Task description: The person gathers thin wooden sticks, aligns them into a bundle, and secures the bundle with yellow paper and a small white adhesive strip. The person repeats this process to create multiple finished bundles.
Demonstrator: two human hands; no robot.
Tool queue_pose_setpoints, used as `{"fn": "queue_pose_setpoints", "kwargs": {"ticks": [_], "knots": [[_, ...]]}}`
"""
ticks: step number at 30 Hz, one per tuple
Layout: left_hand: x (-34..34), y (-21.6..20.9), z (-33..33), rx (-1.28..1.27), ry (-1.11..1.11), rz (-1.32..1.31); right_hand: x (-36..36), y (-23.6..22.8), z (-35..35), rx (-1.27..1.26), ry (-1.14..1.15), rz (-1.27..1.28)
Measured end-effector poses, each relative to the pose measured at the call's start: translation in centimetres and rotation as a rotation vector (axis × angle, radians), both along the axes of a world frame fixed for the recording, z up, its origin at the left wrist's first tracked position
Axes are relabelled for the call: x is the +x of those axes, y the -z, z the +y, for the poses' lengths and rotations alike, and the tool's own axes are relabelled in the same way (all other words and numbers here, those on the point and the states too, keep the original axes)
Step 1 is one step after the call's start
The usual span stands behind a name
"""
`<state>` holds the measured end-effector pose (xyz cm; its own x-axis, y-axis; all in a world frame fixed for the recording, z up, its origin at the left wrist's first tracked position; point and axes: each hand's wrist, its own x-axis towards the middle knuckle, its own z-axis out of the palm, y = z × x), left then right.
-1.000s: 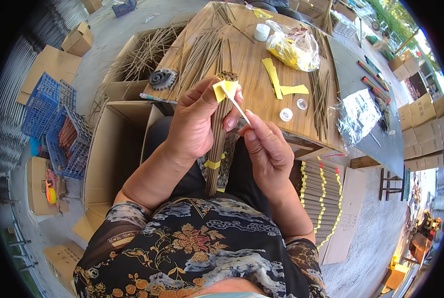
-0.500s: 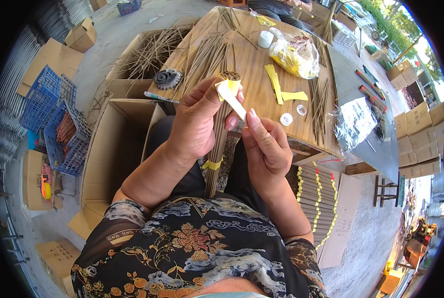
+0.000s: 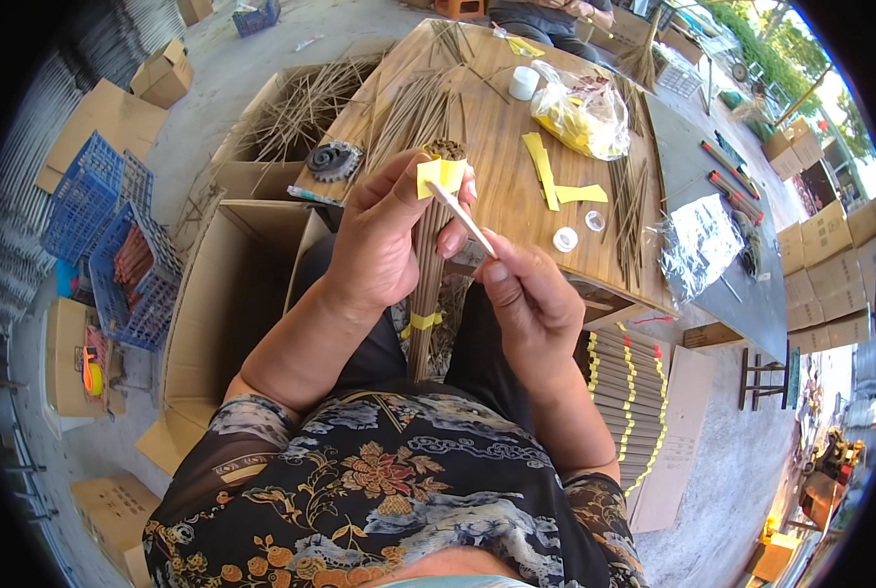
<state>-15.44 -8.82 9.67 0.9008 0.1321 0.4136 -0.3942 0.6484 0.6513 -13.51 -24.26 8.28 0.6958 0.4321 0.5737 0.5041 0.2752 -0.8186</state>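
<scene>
Centrally in the frame, we hold the bundle of brown sticks lengthwise, left hand closed around it at the yellow paper, which lies up-left of our farther right hand, pinching a pale strip slanted towards that paper.

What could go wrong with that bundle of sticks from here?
1. The left grip holds the bundle near its top; if it loosens, the sticks might slip or splay.
2. The white piece in the right grip meets the yellow paper; a jerk could perhaps crease or shift it.
</scene>
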Motion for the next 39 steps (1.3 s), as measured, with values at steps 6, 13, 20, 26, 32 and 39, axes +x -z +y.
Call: {"fn": "queue_pose_setpoints", "kwargs": {"ticks": [6, 13, 20, 26, 32, 39], "knots": [[-0.4, 0.1, -0.2, -0.016, 0.072, -0.031, 0.7, -1.7, -0.6, 0.088, -0.336, 0.541], [-0.4, 0.1, -0.3, 0.021, 0.098, -0.022, 0.8, -1.3, -1.1, 0.044, -0.372, 0.575], [-0.3, 0.2, -0.6, 0.064, 0.062, -0.011, 0.9, -1.3, -1.2, 0.037, -0.375, 0.574], [-0.3, 0.0, -1.0, 0.088, 0.03, 0.041, 0.7, -1.4, -1.2, 0.07, -0.371, 0.607], [0.2, 0.3, -1.5, 0.094, 0.053, 0.027, 1.2, -1.1, -1.7, 0.164, -0.334, 0.631], [1.1, 0.8, 0.0, 0.078, 0.055, 0.058, 5.9, 1.8, -7.0, -0.354, 0.648, -0.053]]}}
